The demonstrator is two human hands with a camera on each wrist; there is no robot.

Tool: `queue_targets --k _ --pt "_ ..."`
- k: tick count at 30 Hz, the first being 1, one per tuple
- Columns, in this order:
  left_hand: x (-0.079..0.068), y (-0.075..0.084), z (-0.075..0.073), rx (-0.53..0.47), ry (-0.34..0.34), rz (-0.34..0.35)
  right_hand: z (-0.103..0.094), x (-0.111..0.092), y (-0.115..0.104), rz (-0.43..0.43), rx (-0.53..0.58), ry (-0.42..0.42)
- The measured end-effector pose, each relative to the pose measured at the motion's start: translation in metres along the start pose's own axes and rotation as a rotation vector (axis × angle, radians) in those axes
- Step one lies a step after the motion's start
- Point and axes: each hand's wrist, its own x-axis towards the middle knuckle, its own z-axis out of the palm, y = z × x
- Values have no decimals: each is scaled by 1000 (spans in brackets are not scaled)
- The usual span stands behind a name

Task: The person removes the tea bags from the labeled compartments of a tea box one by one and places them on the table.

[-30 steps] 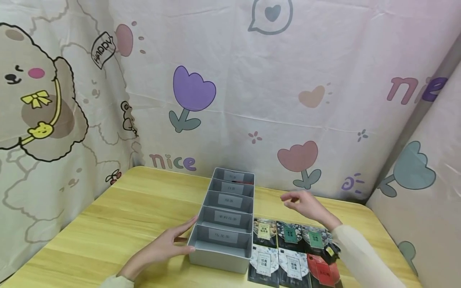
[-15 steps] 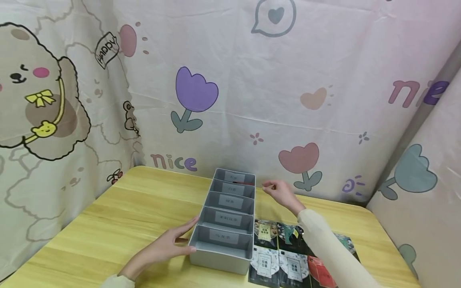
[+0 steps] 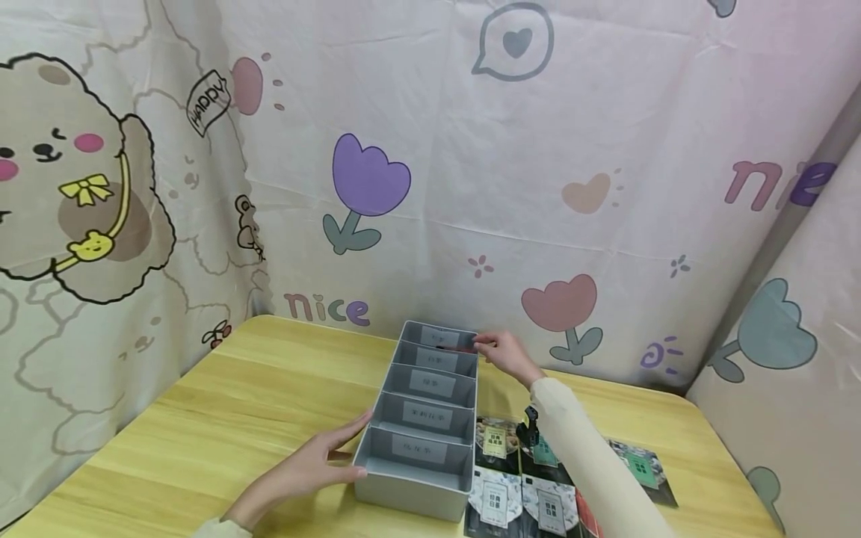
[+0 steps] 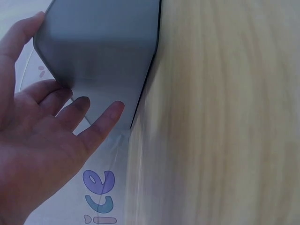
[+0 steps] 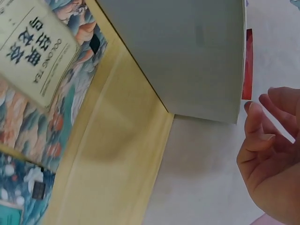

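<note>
A long grey divided box (image 3: 412, 497) stands in the middle of the table in the head view, with white labels on its compartment walls. My left hand (image 3: 303, 471) rests against its near left side, thumb at the front corner; the left wrist view shows the fingers (image 4: 110, 119) spread along the grey wall. In the farthest compartment lies a thin red packet (image 3: 463, 349), only its edge showing. At that compartment's right rim is my right hand (image 3: 513, 359), fingers loosely bent. The right wrist view shows its fingertips (image 5: 253, 108) just short of the red packet's end.
Right of the box lie tea pouches in two rows: an oolong tea pouch (image 3: 496, 442), green-labelled pouches (image 3: 639, 467), white pouches (image 3: 495, 502) and a red pouch (image 3: 587, 515). My right sleeve (image 3: 592, 448) passes over them. A patterned curtain (image 3: 430, 187) hangs behind the table.
My right hand has moved left from above the pouches to the box's far right rim, beside the red packet. The left hand keeps its place at the box.
</note>
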Motion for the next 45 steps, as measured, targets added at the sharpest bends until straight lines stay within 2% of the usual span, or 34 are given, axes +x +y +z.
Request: queue_targets --k 7,12,21,30,40,45 --pt "0 0 0 -5 -4 9 7 2 1 55 106 -73" --pt "-1 -1 0 -7 -2 11 12 3 1 37 82 -85" --pt "0 0 1 0 6 5 19 6 4 -37 25 -56" --pt "0 2 2 -3 4 -18 23 7 3 -52 -18 0" --pt "0 2 3 -16 2 -26 19 12 3 -89 -90 31" --pt "0 3 2 -28 1 -40 15 17 0 -153 -143 69"
